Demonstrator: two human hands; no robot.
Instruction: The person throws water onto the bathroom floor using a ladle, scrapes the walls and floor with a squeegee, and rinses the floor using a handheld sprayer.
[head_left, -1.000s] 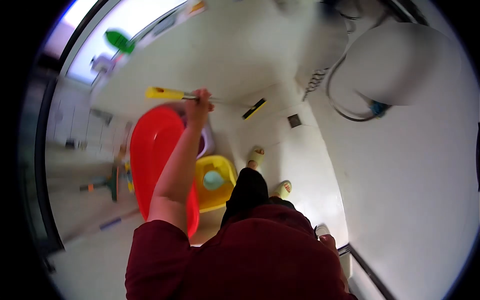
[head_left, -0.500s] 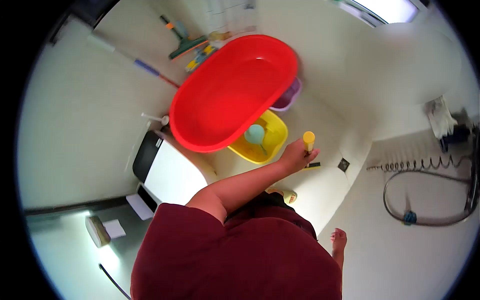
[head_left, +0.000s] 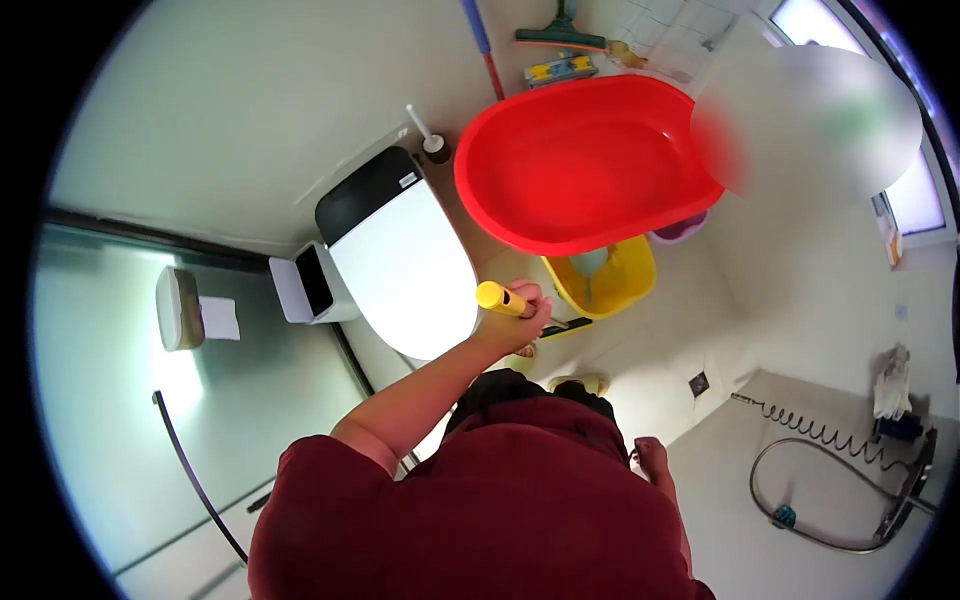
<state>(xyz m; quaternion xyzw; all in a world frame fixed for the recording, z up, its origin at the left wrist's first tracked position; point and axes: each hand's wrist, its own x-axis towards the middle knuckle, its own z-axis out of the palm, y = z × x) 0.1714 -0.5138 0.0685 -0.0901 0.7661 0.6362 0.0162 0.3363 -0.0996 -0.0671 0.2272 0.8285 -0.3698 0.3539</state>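
My left hand (head_left: 518,318) is wrapped round the yellow-ended handle of a floor squeegee (head_left: 500,299). Its black and yellow head (head_left: 568,328) rests on the floor just beyond the hand, near the yellow basin (head_left: 630,285). A light blue scoop (head_left: 590,263) lies in that basin. Beside my right thigh, my right hand (head_left: 652,457) hangs low with its fingers curled. Something whitish shows by those fingers, too small to make out. My feet, in pale green slippers (head_left: 580,384), stand close to the squeegee head.
A large red tub (head_left: 580,165) lies above the yellow basin, with a purple basin (head_left: 680,230) partly under it. The white toilet (head_left: 405,270) stands at left beside a bin (head_left: 335,290). A floor drain (head_left: 699,384) and shower hose (head_left: 765,450) are at right.
The view has swung towards the toilet, so the tub and basins now appear farther right. My left hand, still round the handle, has come nearer the toilet. The squeegee head shows more fully.
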